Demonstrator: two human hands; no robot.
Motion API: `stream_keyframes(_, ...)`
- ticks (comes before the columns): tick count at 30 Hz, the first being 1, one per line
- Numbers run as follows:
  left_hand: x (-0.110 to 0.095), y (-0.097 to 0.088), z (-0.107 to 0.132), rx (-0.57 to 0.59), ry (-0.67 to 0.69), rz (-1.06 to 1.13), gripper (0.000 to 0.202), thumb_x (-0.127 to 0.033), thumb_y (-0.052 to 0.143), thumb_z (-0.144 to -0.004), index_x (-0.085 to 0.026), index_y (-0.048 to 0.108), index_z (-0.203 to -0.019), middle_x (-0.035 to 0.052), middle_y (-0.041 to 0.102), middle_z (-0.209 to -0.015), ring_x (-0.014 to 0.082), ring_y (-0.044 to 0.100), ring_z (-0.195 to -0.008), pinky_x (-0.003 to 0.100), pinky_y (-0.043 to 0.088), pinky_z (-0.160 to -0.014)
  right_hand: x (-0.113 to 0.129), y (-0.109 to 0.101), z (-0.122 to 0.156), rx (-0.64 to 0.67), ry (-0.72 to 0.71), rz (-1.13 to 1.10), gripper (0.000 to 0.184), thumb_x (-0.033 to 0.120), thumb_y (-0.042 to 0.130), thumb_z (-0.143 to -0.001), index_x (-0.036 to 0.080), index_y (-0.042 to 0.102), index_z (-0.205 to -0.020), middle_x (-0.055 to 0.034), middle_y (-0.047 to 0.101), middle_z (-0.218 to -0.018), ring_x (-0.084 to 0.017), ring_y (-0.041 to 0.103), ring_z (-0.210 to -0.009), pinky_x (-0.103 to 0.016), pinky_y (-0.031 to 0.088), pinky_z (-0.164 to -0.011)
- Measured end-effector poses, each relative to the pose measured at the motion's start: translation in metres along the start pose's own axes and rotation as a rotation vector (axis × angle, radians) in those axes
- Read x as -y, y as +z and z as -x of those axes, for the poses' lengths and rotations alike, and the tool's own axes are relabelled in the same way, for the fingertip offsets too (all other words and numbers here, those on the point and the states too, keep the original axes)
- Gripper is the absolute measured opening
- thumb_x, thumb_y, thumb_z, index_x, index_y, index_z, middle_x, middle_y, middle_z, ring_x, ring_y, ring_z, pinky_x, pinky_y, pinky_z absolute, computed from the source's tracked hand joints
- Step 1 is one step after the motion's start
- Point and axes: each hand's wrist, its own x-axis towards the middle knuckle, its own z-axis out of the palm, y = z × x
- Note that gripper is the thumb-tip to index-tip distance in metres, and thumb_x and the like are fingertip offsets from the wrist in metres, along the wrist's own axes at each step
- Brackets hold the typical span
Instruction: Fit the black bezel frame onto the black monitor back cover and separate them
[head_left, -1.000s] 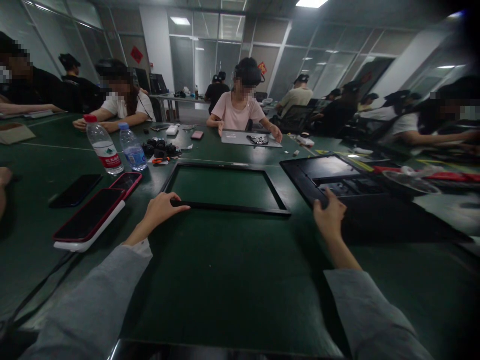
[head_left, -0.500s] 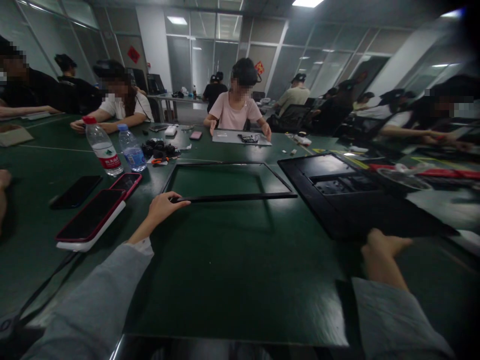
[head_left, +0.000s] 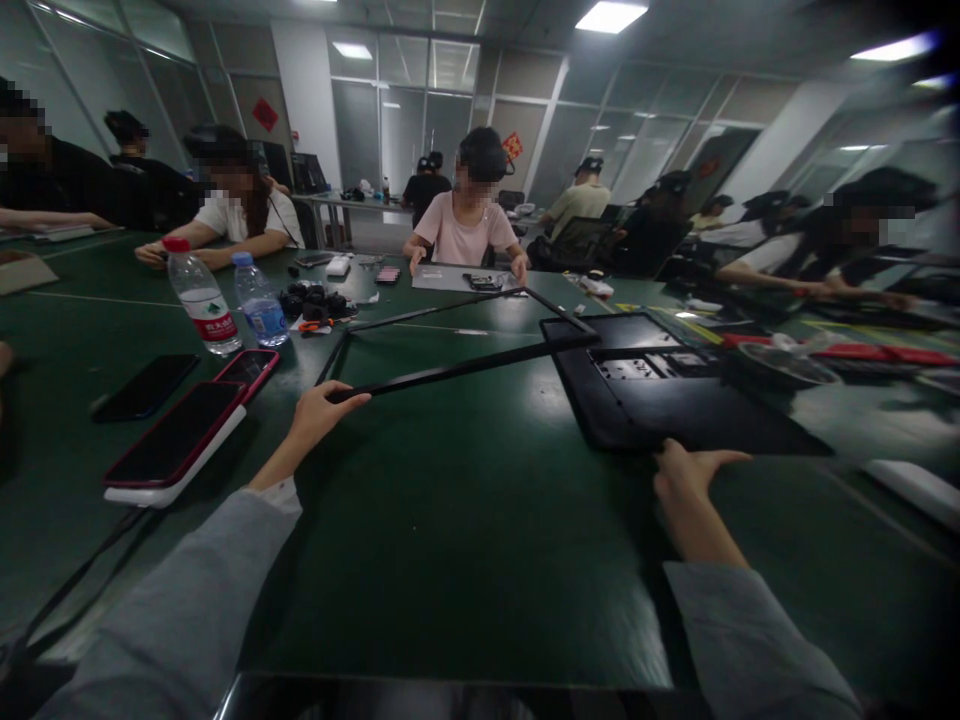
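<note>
My left hand [head_left: 311, 428] pinches the near left corner of a thin black rectangular frame [head_left: 465, 369], with the thumb along its front bar. The frame is tilted, its right end higher than its left and overlapping the left edge of a wide black panel [head_left: 667, 410] in view. This panel, which has a recessed opening with small parts near its far side, looks like a screen's back cover. My right hand [head_left: 694, 490] grips the panel's near edge, thumb stretched along the top and the other fingers partly hidden.
Left on the green table [head_left: 450, 560] are phones [head_left: 176, 435], two water bottles [head_left: 206, 310] and a dark cluster of small parts [head_left: 315, 303]. A white object [head_left: 915, 490] lies at right, beyond it a bowl [head_left: 787, 362]. Across sits a person [head_left: 469, 225] holding a grey plate.
The frame's right end has risen, so it now tilts and overlaps the panel. My right hand and the panel have moved left. The left hand keeps its grip.
</note>
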Motion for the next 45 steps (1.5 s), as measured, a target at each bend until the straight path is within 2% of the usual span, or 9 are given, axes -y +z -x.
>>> stream_keyframes(7, 0.004, 0.001, -0.001, -0.054, 0.055, 0.036, 0.059, -0.074, 0.08, -0.072, -0.021, 0.08, -0.099, 0.0089, 0.08, -0.097, 0.0286, 0.073, -0.093, 0.041, 0.055, -0.086, 0.014, 0.031, 0.017, 0.058, 0.197, -0.07, 0.132, 0.024, 0.069, -0.069, 0.029, -0.016, -0.17, -0.0139, 0.06, -0.129, -0.022, 0.066, -0.086, -0.036, 0.064, -0.078)
stream_keyframes(10, 0.005, 0.002, -0.001, -0.085, 0.083, 0.034, 0.059, -0.073, 0.08, -0.073, -0.021, 0.079, -0.099, 0.0096, 0.079, -0.098, 0.0291, 0.073, -0.095, 0.042, 0.055, -0.089, 0.018, 0.043, 0.019, 0.246, 0.122, -0.053, 0.129, 0.031, 0.07, -0.066, 0.036, -0.004, -0.171, -0.0136, 0.061, -0.14, -0.024, 0.069, -0.092, -0.04, 0.064, -0.073)
stream_keyframes(15, 0.001, 0.001, 0.002, -0.133, 0.126, -0.039, 0.048, -0.065, 0.083, -0.074, -0.023, 0.077, -0.095, 0.0093, 0.079, -0.105, 0.0298, 0.072, -0.103, 0.044, 0.054, -0.097, 0.024, 0.064, 0.021, 0.629, -0.024, -0.08, 0.092, 0.039, 0.078, -0.065, 0.037, 0.047, -0.152, -0.0051, 0.073, -0.122, -0.025, 0.073, -0.1, -0.042, 0.064, -0.082)
stream_keyframes(19, -0.001, -0.001, 0.004, -0.14, 0.171, -0.131, 0.039, -0.059, 0.085, -0.077, -0.024, 0.078, -0.095, 0.0085, 0.078, -0.108, 0.0292, 0.07, -0.106, 0.043, 0.053, -0.1, 0.024, 0.086, 0.019, 0.37, -0.086, -0.021, 0.052, 0.053, 0.077, -0.071, 0.023, 0.069, -0.114, -0.0012, 0.07, -0.085, -0.02, 0.066, -0.079, -0.038, 0.06, -0.079)
stream_keyframes(23, -0.003, -0.002, 0.006, -0.157, 0.222, -0.203, 0.036, -0.055, 0.086, -0.079, -0.024, 0.078, -0.095, 0.0084, 0.077, -0.101, 0.0279, 0.069, -0.099, 0.042, 0.052, -0.095, 0.037, 0.089, 0.018, 0.11, -0.161, -0.053, 0.056, 0.073, 0.06, -0.084, 0.021, 0.069, -0.103, -0.006, 0.071, -0.094, -0.021, 0.067, -0.089, -0.038, 0.057, -0.085)
stream_keyframes(26, -0.006, -0.001, 0.007, -0.149, 0.241, -0.23, 0.037, -0.055, 0.087, -0.079, -0.023, 0.078, -0.096, 0.0087, 0.076, -0.101, 0.0279, 0.069, -0.099, 0.042, 0.052, -0.095, 0.053, 0.076, 0.024, 0.267, -0.097, -0.167, 0.07, 0.082, 0.051, -0.088, 0.02, 0.068, -0.115, -0.0096, 0.071, -0.097, -0.022, 0.07, -0.089, -0.037, 0.058, -0.082)
stream_keyframes(30, -0.01, 0.001, 0.008, -0.097, 0.296, -0.24, 0.037, -0.054, 0.09, -0.077, -0.024, 0.078, -0.095, 0.0095, 0.078, -0.106, 0.0292, 0.069, -0.104, 0.045, 0.05, -0.1, 0.057, 0.071, 0.033, 0.501, -0.067, -0.143, 0.076, 0.072, 0.079, -0.074, 0.022, 0.063, -0.129, -0.0062, 0.072, -0.095, -0.021, 0.068, -0.081, -0.035, 0.058, -0.075)
stream_keyframes(38, 0.007, 0.013, 0.0, -0.013, 0.458, -0.163, 0.039, -0.059, 0.087, -0.079, -0.025, 0.08, -0.096, 0.0083, 0.08, -0.105, 0.03, 0.069, -0.107, 0.048, 0.052, -0.098, 0.013, 0.085, 0.028, 0.233, -0.563, 0.365, 0.046, 0.042, 0.052, -0.09, 0.02, 0.067, -0.128, -0.0148, 0.069, -0.113, -0.033, 0.061, -0.114, -0.061, 0.043, -0.111)
stream_keyframes(45, 0.016, 0.016, -0.004, -0.011, 0.497, -0.177, 0.04, -0.062, 0.086, -0.079, -0.024, 0.079, -0.092, 0.0093, 0.079, -0.106, 0.0308, 0.066, -0.112, 0.051, 0.05, -0.102, 0.0, 0.083, 0.039, 0.172, -0.548, 0.46, 0.051, 0.039, 0.048, -0.09, 0.017, 0.069, -0.131, -0.0201, 0.064, -0.121, -0.036, 0.054, -0.121, -0.063, 0.041, -0.113)
